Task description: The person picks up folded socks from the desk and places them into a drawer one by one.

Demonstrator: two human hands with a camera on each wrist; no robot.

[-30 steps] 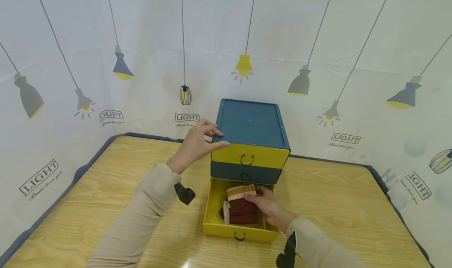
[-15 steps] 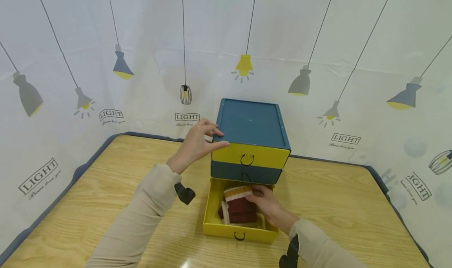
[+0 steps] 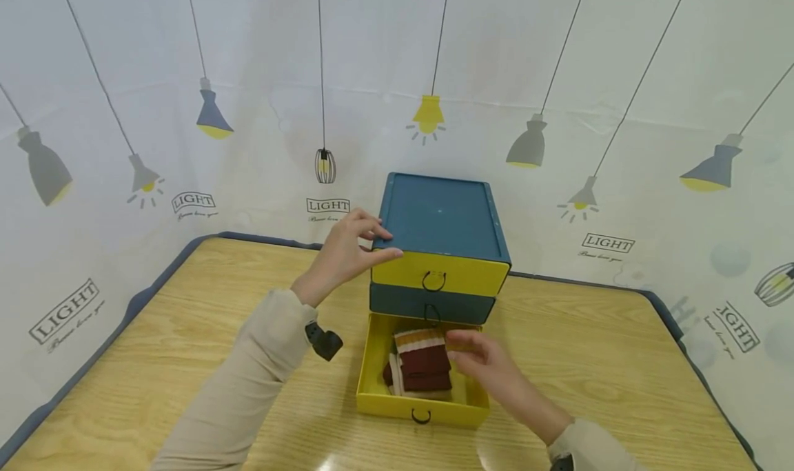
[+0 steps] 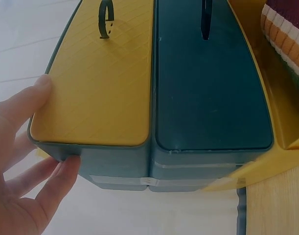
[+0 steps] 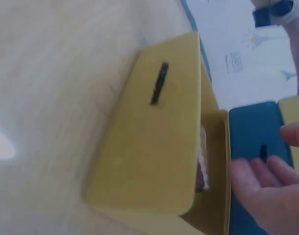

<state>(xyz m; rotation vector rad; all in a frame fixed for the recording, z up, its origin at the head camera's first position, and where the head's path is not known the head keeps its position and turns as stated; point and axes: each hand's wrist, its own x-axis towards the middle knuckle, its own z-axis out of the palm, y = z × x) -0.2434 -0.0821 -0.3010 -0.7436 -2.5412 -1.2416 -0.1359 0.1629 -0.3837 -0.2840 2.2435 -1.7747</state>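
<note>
A stack of small drawers [image 3: 440, 216] in blue and yellow stands on the table, its bottom yellow drawer [image 3: 422, 407] pulled out. My left hand [image 3: 344, 254] holds the stack's front left corner; in the left wrist view the thumb lies at the top edge and the fingertips touch the side. Inside the drawer rest folded maroon socks [image 3: 426, 371] with ribbed orange and cream bands. My right hand [image 3: 493, 367] hovers over the drawer's right side, fingers loosely bent, holding nothing, fingertips just right of the socks. Most of the socks is hidden behind the drawer front in the right wrist view.
Above the pulled-out drawer sit a closed blue drawer [image 3: 431, 304] and a closed yellow drawer [image 3: 403, 271], each with a dark loop handle. The wooden table [image 3: 595, 361] meets a lamp-printed cloth [image 3: 260, 147] at the back and sides.
My right hand has let go of the socks and drawn back to the right. The socks shifted slightly left and now lie in the drawer. The left hand has stayed put.
</note>
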